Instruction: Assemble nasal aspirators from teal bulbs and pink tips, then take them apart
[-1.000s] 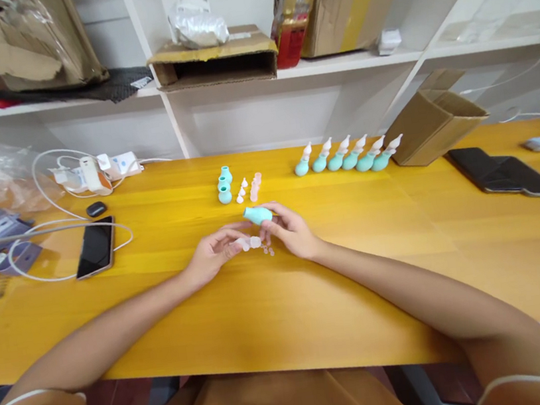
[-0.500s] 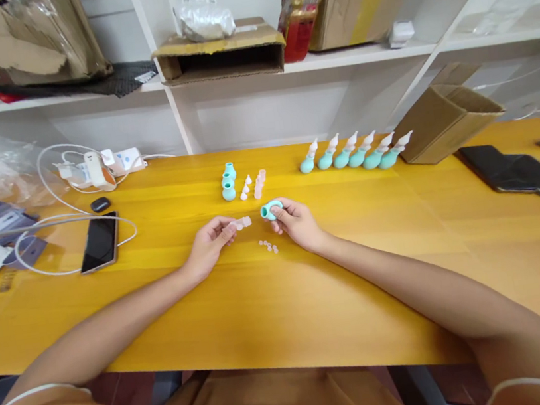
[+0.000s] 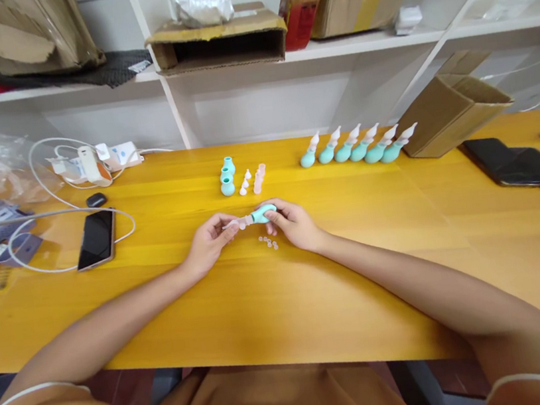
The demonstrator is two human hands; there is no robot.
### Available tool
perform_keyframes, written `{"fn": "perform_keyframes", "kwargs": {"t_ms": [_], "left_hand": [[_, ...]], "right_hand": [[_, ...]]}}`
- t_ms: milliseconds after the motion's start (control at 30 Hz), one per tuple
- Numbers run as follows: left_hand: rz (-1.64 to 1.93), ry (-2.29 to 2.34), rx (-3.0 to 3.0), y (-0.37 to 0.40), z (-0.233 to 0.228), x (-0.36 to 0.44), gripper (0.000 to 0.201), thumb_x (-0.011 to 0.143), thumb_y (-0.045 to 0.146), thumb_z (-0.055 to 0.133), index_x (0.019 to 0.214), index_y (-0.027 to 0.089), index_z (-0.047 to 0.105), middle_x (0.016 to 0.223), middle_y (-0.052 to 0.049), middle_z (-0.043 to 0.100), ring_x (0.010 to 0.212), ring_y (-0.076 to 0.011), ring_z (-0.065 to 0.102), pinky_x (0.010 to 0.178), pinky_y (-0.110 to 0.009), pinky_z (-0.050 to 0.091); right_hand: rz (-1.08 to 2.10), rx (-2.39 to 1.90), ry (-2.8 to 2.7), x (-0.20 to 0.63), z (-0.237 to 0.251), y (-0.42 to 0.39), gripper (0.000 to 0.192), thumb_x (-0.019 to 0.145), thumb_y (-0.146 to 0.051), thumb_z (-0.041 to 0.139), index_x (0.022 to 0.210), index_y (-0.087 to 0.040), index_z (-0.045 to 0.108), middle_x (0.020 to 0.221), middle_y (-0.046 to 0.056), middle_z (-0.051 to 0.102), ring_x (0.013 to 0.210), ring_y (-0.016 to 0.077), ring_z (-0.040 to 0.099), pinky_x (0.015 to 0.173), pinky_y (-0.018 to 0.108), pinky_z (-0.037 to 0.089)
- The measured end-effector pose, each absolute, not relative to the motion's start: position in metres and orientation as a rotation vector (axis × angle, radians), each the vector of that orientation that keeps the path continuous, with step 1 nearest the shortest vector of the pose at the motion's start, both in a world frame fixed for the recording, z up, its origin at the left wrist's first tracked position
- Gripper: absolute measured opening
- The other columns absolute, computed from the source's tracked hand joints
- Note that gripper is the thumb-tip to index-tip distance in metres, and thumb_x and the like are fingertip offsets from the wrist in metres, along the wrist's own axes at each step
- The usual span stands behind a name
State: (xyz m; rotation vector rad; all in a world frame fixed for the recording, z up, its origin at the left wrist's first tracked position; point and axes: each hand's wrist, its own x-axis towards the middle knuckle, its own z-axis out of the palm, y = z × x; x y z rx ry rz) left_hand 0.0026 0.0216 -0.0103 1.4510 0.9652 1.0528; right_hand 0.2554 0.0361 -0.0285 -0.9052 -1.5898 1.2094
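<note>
Hands point(image 3: 253, 228) pinched around teal bulb point(image 3: 262, 214)

A small teal rubber bulb point(image 3: 262, 213) lies sideways just above the yellow tabletop, its mouth meeting a short translucent pinkish plastic nozzle point(image 3: 238, 222), both held between fingertips
</note>
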Motion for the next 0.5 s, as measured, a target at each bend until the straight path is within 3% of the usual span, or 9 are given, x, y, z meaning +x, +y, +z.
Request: {"fn": "perform_keyframes", "kwargs": {"t_ms": [133,267,367,500], "left_hand": [[1.102,0.952,1.394,0.0221,-0.012,0.0034,0.05,0.088,0.063,0.086,0.103,0.017,0.073,0.085,0.0,0.068,0.074,-0.0121,0.057,0.072,-0.026,0.047],[1.176,0.952,1.331,0.0226,-0.0146,0.0049,0.047,0.087,0.06,0.089,0.097,0.018,0.069,0.081,0.002,0.066,0.071,-0.0113,0.056,0.069,-0.025,0.047],[1.19,0.948,1.322,0.0228,-0.0155,0.0051,0.046,0.088,0.059,0.089,0.097,0.018,0.07,0.08,0.002,0.065,0.071,-0.0111,0.056,0.069,-0.025,0.047],[1.195,0.954,1.306,0.023,-0.0156,0.0049,0.044,0.089,0.059,0.088,0.098,0.019,0.072,0.082,0.001,0.066,0.072,-0.011,0.056,0.069,-0.024,0.048]], "right_hand": [[1.163,-0.858,-1.648,0.2556,-0.0326,0.0355,0.048,0.107,-0.061,0.064,0.134,-0.022,0.066,0.075,-0.002,0.067,0.064,0.0157,0.067,0.069,0.031,0.061],[1.079,-0.806,-1.715,0.2563,-0.0364,0.0352,0.043,0.109,-0.05,0.065,0.143,-0.024,0.064,0.101,0.004,0.069,0.069,0.0145,0.069,0.068,0.032,0.064],[0.967,-0.8,-1.763,0.2575,-0.0373,0.0355,0.04,0.109,-0.041,0.065,0.146,-0.027,0.065,0.123,0.009,0.066,0.081,0.0167,0.071,0.069,0.033,0.065],[0.732,-0.834,-1.835,0.2595,-0.0353,0.0359,0.041,0.106,-0.03,0.068,0.146,-0.031,0.066,0.136,0.01,0.066,0.107,0.0236,0.07,0.084,0.039,0.065]]}}
